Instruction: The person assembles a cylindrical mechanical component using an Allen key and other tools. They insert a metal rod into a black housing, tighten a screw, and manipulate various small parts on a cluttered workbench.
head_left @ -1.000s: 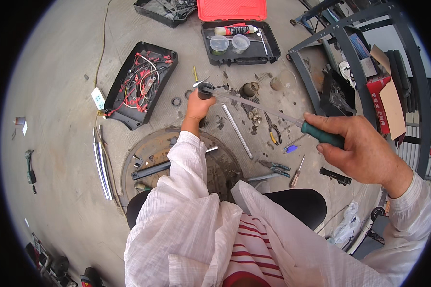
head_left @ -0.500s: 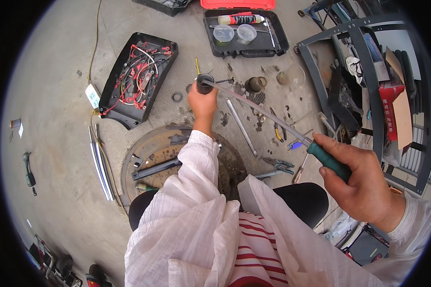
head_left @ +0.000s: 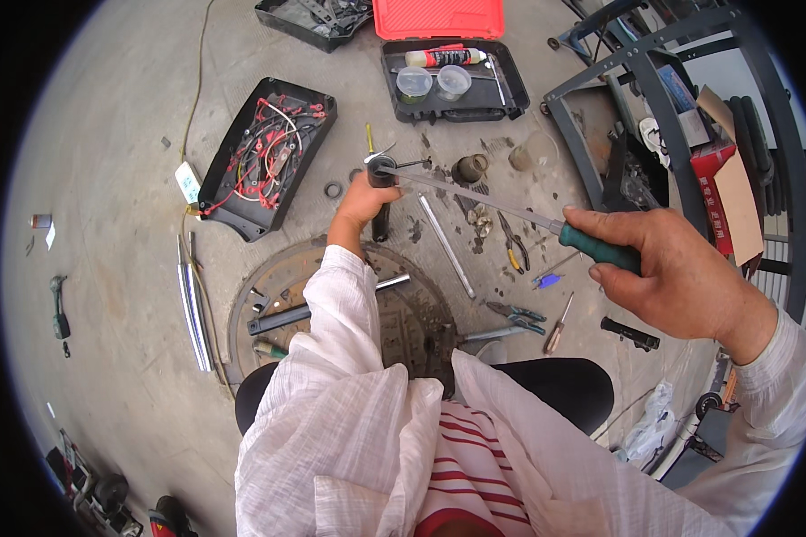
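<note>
My left hand (head_left: 360, 204) is wrapped round a black tube (head_left: 381, 224), its open end facing up toward me. In my right hand (head_left: 690, 268) is the green handle of a long metal tool (head_left: 602, 250), either a file or a screwdriver. Its shaft slants leftward, with the far end at the tube's mouth; the tip is hidden there. A yellow-handled screwdriver (head_left: 369, 136) lies just beyond the tube. Close by on the floor are a dark ring (head_left: 333, 190), a brown cylindrical part (head_left: 471, 167) and a metal rod (head_left: 446, 246).
A black tray of wires (head_left: 264, 161) lies left, an open toolbox (head_left: 457, 112) ahead. Pliers (head_left: 517, 315) and a small screwdriver (head_left: 560, 324) lie before my right knee. A metal rack (head_left: 663, 89) stands right. Between my feet is a round metal cover (head_left: 251, 295).
My right hand has moved left and slightly up with the green-handled tool. The black tube has tilted, so more of its side shows. My view has shifted slightly.
</note>
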A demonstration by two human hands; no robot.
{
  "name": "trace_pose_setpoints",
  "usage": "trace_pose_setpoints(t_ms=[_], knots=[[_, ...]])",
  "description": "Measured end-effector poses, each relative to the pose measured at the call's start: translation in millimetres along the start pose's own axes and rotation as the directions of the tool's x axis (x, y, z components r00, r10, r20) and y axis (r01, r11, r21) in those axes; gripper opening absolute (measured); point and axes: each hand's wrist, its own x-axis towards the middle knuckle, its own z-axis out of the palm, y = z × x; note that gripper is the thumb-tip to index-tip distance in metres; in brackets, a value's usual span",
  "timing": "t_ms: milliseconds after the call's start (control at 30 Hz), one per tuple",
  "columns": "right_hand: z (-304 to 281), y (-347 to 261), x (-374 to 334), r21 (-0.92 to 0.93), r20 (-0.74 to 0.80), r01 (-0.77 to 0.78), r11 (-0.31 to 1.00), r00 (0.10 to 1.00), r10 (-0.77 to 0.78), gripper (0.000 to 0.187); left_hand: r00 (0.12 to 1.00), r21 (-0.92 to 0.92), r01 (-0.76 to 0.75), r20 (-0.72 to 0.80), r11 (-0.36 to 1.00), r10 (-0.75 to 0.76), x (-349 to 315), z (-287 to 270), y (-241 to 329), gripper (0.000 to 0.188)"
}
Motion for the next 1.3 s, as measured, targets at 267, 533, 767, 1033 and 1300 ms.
trace_pose_setpoints(t_ms=[267, 533, 767, 1033, 1300], knots=[[24, -11, 4, 0.149, -0.111, -0.036, 0.988, 0.992, 0.053, 0.042, 0.780, 0.090, -0.179, -0.594, 0.980, 0.197, -1, 49, -9, 0.031], [79, 6, 17, 0.082, -0.164, 0.063, 0.995, 0.985, -0.049, 0.044, 0.790, -0.187, -0.071, -0.611, 0.980, -0.059, 13, 8, -7, 0.021], [61, 17, 28, 0.213, -0.099, 0.148, 0.966, 0.987, -0.129, 0.047, 0.853, -0.178, -0.112, -0.522, 0.978, 0.003, -12, -10, -9, 0.017], [156, 108, 22, 0.058, -0.397, 0.254, 0.965, 0.893, -0.211, 0.057, 0.834, -0.174, -0.089, -0.551, 0.981, -0.022, 8, 34, 34, 0.010], [219, 150, 99, 0.214, -0.553, 0.401, 0.891, 0.801, -0.227, 0.054, 0.767, -0.332, -0.092, -0.624, 0.939, -0.145, -4, 48, 30, 0.013]])
